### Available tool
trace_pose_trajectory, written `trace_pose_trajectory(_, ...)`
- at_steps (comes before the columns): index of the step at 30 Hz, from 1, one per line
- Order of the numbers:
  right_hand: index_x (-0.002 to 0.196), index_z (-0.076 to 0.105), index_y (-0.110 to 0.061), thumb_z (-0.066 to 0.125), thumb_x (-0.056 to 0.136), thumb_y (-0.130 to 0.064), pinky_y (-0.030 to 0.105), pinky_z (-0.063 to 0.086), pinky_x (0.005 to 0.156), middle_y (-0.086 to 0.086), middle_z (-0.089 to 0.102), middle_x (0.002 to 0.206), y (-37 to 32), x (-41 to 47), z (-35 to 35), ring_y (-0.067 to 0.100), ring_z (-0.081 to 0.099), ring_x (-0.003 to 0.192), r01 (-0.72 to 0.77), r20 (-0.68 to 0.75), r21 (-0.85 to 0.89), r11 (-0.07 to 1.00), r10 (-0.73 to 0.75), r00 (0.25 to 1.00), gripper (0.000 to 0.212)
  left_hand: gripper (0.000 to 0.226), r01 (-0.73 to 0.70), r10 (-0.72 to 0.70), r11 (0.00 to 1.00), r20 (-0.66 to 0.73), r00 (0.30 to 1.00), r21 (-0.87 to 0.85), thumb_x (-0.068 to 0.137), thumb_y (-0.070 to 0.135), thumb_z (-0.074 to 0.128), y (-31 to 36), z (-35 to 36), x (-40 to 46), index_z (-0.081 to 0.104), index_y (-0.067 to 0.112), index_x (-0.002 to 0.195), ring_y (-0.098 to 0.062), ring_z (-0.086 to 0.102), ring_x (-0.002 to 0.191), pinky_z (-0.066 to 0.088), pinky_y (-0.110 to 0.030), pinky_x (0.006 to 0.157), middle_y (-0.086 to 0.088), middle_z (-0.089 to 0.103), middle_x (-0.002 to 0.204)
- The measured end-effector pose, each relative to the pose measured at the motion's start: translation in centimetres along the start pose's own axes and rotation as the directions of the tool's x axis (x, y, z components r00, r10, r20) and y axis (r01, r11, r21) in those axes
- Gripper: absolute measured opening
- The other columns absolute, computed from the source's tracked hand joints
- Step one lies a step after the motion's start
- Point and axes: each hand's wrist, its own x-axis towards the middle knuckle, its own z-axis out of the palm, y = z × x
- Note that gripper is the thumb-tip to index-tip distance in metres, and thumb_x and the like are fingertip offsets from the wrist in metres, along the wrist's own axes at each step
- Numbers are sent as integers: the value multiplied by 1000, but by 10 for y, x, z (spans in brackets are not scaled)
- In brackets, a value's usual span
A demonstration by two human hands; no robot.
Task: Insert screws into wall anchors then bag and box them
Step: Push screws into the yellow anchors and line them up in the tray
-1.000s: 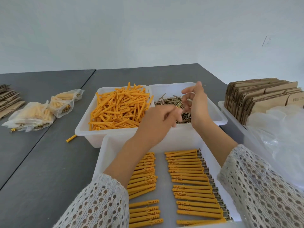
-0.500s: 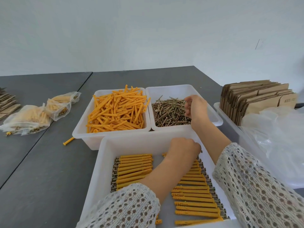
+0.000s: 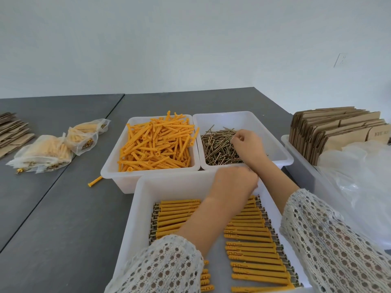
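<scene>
Screws lie heaped in the right-hand bin; the right hand curls its grip into them, seemingly pinching one. Best lift a single screw by its shank. The left hand is curled over the near tray; its grip I cannot tell.

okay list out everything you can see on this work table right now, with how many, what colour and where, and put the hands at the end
loose wall anchors: a heap, orange, in the left back bin
screws: a heap, brassy, in the right back bin
anchors with screws in: two rows, orange, in the near bin
bins: three, white, centre of the table
stray anchor: one, orange, on the table left of the bins
filled bags: several, clear, far left
flat cardboard boxes: a stack, brown, standing in a tray at right
more flat cardboard: a pile, brown, left edge
plastic bags: a pile, clear, right
table: grey
right hand: fingers curled in the screws
left hand: curled, over the near bin's far edge; whether it holds anything is hidden
</scene>
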Motion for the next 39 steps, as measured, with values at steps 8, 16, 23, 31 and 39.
trace_pose_trajectory(8,135,55,-27,53,95,-14,28,45,86,-7,62,123,-4,2,9,18,57,112,195,520,-310,931,-6,854,42,22,453,-460,886,-294,838,-95,101,26,43,-74,-18,-17,64,20,101,-19,50,100,40,-29,56,3,56,102)
trace_pose_trajectory(16,112,60,-10,43,101,-28,35,44,79,6,63,104,-2,8,13,22,56,91,143,530,-513,846,181,828,27,48,710,-712,698,195,675,94,102,43,23,-112,-3,-26,61,26,125,-34,34,135,23,-55,112,-10,48,144)
trace_pose_trajectory(23,94,62,-8,42,101,-24,33,40,76,1,55,84,-4,6,11,21,51,83,136,537,-517,845,196,821,27,55,674,-667,729,340,663,115,102,45,15,-121,-3,-19,51,31,140,-35,25,141,13,-61,112,-6,38,153)
trace_pose_trajectory(31,64,42,-14,46,94,-26,31,35,58,1,44,62,-2,0,10,20,42,58,29,360,-500,866,177,916,33,58,709,-699,696,328,636,110,99,45,19,-124,0,-16,66,20,122,-35,26,138,16,-60,111,-9,51,139)
trace_pose_trajectory(39,84,65,-6,51,88,-9,31,46,57,8,63,72,-6,-10,5,21,52,61,47,191,-345,937,21,981,14,58,672,-659,737,299,690,73,99,44,19,-127,1,-11,69,17,104,-33,34,134,12,-62,112,-8,58,125)
